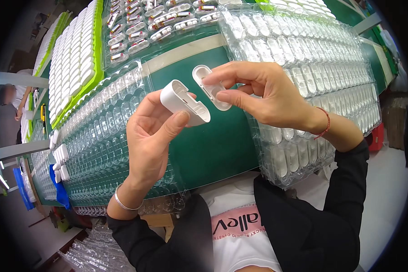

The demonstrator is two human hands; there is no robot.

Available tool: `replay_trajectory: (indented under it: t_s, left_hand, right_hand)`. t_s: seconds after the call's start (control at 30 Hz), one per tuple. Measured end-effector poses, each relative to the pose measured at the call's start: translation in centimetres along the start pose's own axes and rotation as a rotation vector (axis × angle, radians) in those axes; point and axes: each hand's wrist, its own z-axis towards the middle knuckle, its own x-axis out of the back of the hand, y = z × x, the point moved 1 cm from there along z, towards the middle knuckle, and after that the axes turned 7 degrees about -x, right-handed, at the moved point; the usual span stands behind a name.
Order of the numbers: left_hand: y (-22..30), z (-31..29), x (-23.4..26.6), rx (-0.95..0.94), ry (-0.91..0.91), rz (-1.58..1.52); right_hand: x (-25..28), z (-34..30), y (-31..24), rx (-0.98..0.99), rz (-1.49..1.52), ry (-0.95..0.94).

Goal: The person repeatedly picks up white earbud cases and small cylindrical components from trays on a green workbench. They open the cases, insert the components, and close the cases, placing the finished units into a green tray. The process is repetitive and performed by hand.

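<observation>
My left hand is wrapped round a white earbud charging case shell, with its open side tilted toward the right. Between the thumb and fingers of my right hand is a shallow white oval case part, its hollow face in view. The two white parts are close together but apart, held above the green work table. Part of the oval piece is hidden by my right fingers.
On the right, stacked transparent trays hold many white oval parts. A transparent blister tray lies left. Green trays carry white pieces; parts with electronics fill a far tray. Loose white pieces sit far left, where another person stands.
</observation>
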Motion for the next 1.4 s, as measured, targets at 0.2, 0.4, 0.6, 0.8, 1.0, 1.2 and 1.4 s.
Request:
replay_trajectory:
  t_s: [0.2, 0.4, 0.6, 0.8, 1.0, 1.2, 1.4]
  left_hand:
    - [0.0, 0.3, -0.5, -0.091, -0.026, -0.019]
    - [-0.5, 0.2, -0.4, -0.085, -0.021, 0.034]
    - [-0.4, 0.1, -0.3, -0.079, -0.019, 0.042]
    - [-0.1, 0.4, -0.5, -0.031, -0.032, 0.011]
    - [0.0, 0.2, -0.4, -0.017, -0.023, -0.039]
    - [0.3, 0.1, -0.5, -0.004, -0.027, -0.039]
    - [0.0, -0.1, -0.6, -0.011, 0.061, -0.026]
  right_hand:
    - [-0.1, -0.1, 0.5, 0.101, -0.037, 0.019]
    - [-0.3, 0.0, 0.8, 0.143, -0.010, 0.064]
    - [-0.4, 0.0, 0.9, 0.148, 0.018, 0.058]
    - [-0.5, 0.1, 1.3, 0.153, 0.047, 0.068]
    - [-0.7, 0.2, 1.2, 0.196, 0.030, 0.076]
    - [-0.7, 0.2, 1.3, 0.236, 0.011, 0.092]
    - [-0.6, 0.4, 1.3, 0.220, -0.022, 0.093]
